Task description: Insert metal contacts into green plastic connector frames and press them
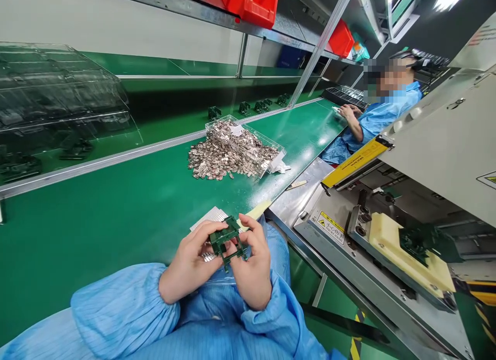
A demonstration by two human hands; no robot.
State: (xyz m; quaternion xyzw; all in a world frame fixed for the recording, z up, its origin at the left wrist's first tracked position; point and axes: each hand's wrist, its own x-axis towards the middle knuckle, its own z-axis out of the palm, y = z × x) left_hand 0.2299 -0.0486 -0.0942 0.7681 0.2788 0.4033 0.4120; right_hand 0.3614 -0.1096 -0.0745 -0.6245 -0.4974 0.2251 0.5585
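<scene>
Green bench (116, 220): left hand (189, 262) and right hand (253, 264) hold one frame (225, 235), completeness unclear; dark part (413, 244) sits in jig (382, 230); many metal bits (217, 156) remain loose.

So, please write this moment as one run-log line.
left hand: holds green plastic frame | right hand: same | beyond: heaped small metal pieces

The green frame (229, 232) looks like smooth plastic, the sleeves (124, 303) creased cloth. Toward the far edge of the smooth, glossy tabletop (116, 225), shiny metal pieces (222, 156) heap around a clear plastic tray (264, 138); past the right edge, a pale yellow block (389, 236) looks matt.
</scene>
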